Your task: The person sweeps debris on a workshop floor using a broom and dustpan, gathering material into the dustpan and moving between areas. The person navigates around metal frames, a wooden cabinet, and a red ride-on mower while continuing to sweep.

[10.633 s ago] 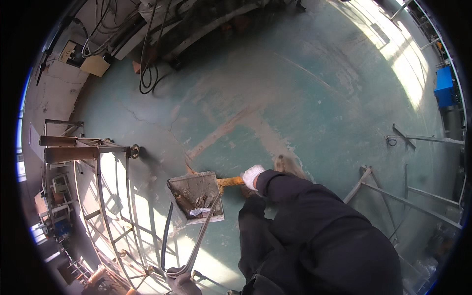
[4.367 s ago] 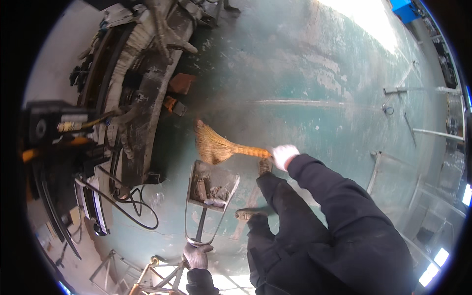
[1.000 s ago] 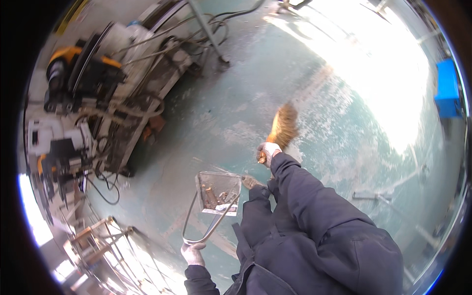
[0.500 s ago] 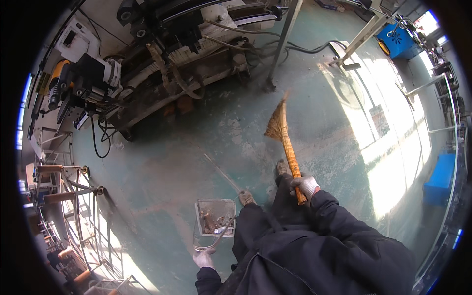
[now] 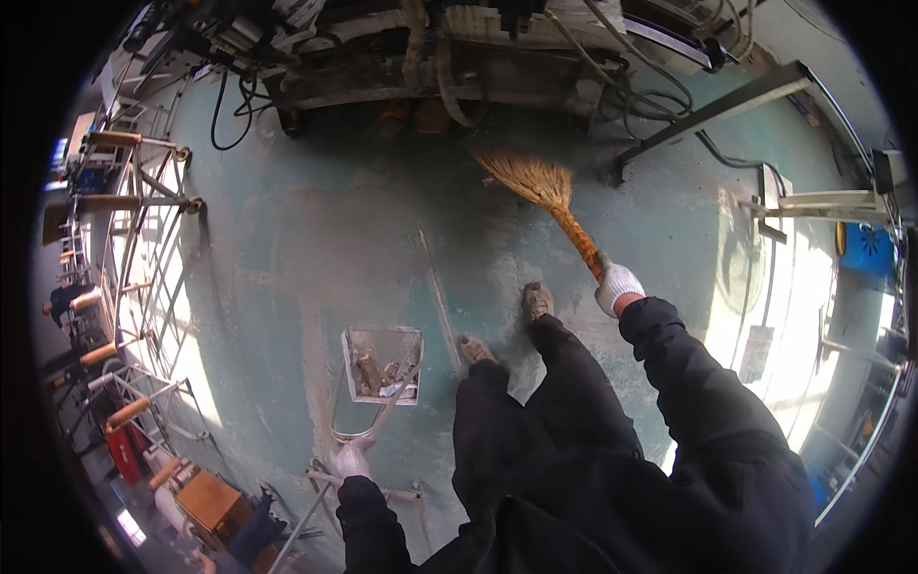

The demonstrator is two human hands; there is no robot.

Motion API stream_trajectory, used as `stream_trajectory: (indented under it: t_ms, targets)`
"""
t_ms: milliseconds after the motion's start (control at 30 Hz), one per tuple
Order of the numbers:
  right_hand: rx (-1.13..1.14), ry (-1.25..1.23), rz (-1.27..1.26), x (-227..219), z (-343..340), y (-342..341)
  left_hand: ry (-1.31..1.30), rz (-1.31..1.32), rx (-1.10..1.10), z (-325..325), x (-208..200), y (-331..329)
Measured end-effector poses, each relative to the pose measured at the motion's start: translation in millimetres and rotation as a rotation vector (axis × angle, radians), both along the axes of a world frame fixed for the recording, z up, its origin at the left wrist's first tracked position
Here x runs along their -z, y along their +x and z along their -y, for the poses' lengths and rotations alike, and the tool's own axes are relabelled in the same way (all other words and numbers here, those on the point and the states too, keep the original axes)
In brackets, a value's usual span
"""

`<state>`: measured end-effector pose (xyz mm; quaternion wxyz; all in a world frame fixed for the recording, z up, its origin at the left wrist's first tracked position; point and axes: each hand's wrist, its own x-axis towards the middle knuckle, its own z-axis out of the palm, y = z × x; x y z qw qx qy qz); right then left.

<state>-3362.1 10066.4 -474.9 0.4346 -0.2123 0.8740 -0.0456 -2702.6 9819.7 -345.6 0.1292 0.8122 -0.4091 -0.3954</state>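
My right hand (image 5: 618,286), in a white knit glove with a dark fingertip area, grips the yellow-wrapped handle of a straw broom (image 5: 555,196). Its bristles fan out to the upper left, close to the floor near the machine's base. In its own white glove, my left hand (image 5: 353,459) is closed round the looped handle of a pale dustpan (image 5: 394,340). Inside the pan lie brown scraps and some white bits (image 5: 371,368). The pan hangs to the left of my shoes, and I cannot tell whether it touches the floor.
A large dark machine (image 5: 363,91) with hoses runs along the far side. A slanting metal leg (image 5: 717,110) stands at the far right. Metal racks with rollers (image 5: 134,201) line the left. A person (image 5: 67,299) is at the far left. A pale strip (image 5: 438,292) marks the green floor (image 5: 277,316).
My view has turned to the right. The broom has swung out forward and left, its bristles now spread toward the machine. The dustpan remains in my left hand.
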Motion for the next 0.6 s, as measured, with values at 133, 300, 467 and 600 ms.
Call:
stream_trajectory:
  t_ms: [133, 300, 467, 600]
  targets:
    - [-0.152, -0.006, -0.079, 29.1, 82.3, -35.4, 0.071, 0.055, -0.075, -5.4, 45.5, 23.9]
    - [-0.206, 0.085, -0.141, 99.9, 106.6, -27.4, 0.168, -0.329, -0.348, -12.1, 119.9, 95.9]
    - [-0.167, 0.007, -0.151, 44.9, 30.2, 23.4, 0.181, -0.335, -0.343, -44.4, 152.5, 101.5]
    - [0.188, 0.074, 0.173, -67.3, 2.3, 55.1, 0.181, -0.224, -0.432, -50.3, 161.8, 76.8]
